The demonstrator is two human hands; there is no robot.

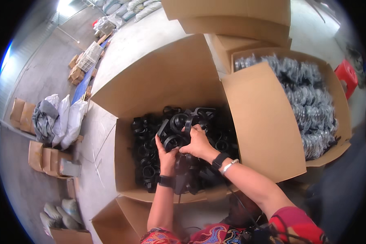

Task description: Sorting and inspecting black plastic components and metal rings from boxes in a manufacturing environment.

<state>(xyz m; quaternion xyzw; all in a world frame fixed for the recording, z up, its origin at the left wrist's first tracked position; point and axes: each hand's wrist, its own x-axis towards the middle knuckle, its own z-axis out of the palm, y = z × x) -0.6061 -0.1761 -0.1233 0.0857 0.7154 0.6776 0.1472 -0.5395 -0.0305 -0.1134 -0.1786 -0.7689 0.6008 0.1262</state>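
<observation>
Both my hands are over an open cardboard box (166, 77) full of black plastic parts (148, 171) with round rings. My left hand (166, 156) is closed round the lower left of a black ringed plastic part (173, 141), one finger stretched up along its side. My right hand (199, 143) grips the same cluster from the right, its fingers curled at a curved black band (188, 124). Whether the ring and band are one piece or several I cannot tell. The fingertips are partly hidden behind the black plastic.
On the right, another carton (343, 118) holds rows of clear-wrapped items (309, 110); a box flap (264, 122) stands between. More cartons (236, 20) are stacked ahead. A red stool (346, 78) is at far right. White sacks (71, 122) and small boxes (49, 158) lie left.
</observation>
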